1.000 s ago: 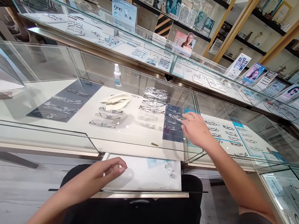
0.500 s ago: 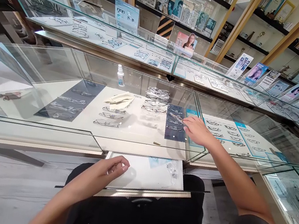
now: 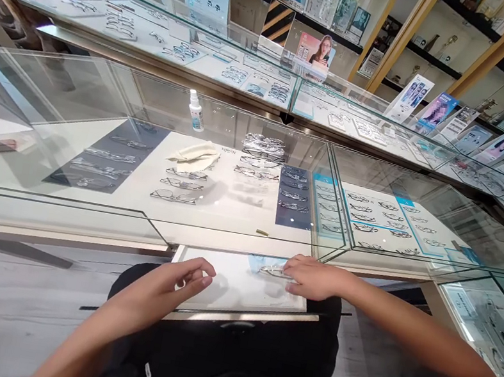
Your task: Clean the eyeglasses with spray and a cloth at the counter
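A white drawer (image 3: 223,294) stands pulled out below the glass case, in front of my lap. Over its right side my right hand (image 3: 311,278) has its fingers closed around one end of a pair of glasses (image 3: 274,271). A light blue sheet (image 3: 259,260) lies beneath them. My left hand (image 3: 190,278) hovers at the drawer's left side, fingers curled and thumb apart, with nothing in it. Above the drawer, a dark mat (image 3: 294,212) inside the case bears several pairs of glasses.
On the case stands a white spray bottle (image 3: 196,112), left of a stack of glasses (image 3: 263,148). A cream cloth (image 3: 194,155) lies above more glasses (image 3: 175,196). A small gold-coloured piece (image 3: 262,232) is near the front. Glass edges border the drawer opening.
My right hand has come down from the dark mat to the drawer and holds glasses there. My left hand has barely moved. The view has shifted slightly.
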Motion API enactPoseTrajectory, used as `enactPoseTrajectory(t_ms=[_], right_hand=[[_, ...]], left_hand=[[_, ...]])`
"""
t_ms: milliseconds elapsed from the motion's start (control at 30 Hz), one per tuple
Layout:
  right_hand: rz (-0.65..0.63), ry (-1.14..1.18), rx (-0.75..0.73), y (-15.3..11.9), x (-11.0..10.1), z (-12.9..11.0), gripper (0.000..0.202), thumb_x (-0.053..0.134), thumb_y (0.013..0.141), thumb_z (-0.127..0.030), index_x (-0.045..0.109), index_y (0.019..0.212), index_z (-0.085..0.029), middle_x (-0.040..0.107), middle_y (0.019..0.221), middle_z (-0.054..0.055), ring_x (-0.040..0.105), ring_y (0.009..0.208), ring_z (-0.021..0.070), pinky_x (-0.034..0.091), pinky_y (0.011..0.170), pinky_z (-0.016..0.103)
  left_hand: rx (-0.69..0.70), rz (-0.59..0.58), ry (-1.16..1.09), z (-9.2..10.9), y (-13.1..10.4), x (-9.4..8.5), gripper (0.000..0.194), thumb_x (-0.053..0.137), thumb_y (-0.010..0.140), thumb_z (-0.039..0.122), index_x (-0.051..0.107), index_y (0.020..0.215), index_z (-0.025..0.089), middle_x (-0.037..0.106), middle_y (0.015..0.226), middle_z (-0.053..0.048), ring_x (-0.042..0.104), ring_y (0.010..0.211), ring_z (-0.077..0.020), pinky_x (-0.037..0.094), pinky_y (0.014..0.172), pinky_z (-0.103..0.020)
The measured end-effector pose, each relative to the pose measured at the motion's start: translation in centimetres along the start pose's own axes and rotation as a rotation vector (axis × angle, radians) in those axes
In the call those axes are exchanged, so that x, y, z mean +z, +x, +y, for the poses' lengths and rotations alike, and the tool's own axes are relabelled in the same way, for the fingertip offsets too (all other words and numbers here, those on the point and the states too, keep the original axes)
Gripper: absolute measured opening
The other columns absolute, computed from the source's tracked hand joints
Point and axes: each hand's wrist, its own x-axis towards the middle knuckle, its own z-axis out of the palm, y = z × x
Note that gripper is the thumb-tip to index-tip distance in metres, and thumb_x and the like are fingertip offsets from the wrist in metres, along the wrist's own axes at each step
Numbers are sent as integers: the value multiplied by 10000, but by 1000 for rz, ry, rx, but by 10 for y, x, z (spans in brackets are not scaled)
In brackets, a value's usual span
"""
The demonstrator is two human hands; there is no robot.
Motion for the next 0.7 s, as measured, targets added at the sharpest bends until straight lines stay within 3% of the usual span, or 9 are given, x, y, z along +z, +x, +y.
enactPoseTrajectory(t_ms=[100,233,367,567,700], right_hand=[[17,-90,189,29,14,24,354,650,979,-373,765,1243,-166,720,1391,189,619,1362,356,514,1129,467],[122,-189,314,62,18,50,392,598,984,-295,718,1340,-184,653,1491,184,505,1477,385,416,1220,486],[176,-263,400,90,21,78,468,580,988,-252,658,1421,-92,558,1594,239,373,1562,425,337,1275,522],[235,-336,431,110,22,106,362,606,1009,-251,700,1305,-68,626,1482,250,483,1448,394,396,1225,501],[274,-366,412,111,24,111,347,645,1049,-341,678,1338,-153,608,1527,141,540,1440,319,416,1226,544]], left_hand=[[-22,-8,-6,0,-1,0,421,512,1042,663,708,1150,306,593,909,-7,517,847,-201,418,740,-278],[-47,-15,1,2,-2,0,437,500,1040,687,702,1160,320,601,931,0,505,848,-200,396,742,-281],[-63,-17,-16,4,0,0,477,481,1033,722,694,1149,311,580,926,-1,503,859,-204,391,753,-285],[-72,-38,-40,8,0,-1,522,458,1032,756,670,1144,292,516,890,7,456,820,-192,360,738,-291],[-74,-38,-44,7,3,0,512,446,1044,753,658,1135,295,507,903,12,444,832,-187,351,750,-291]])
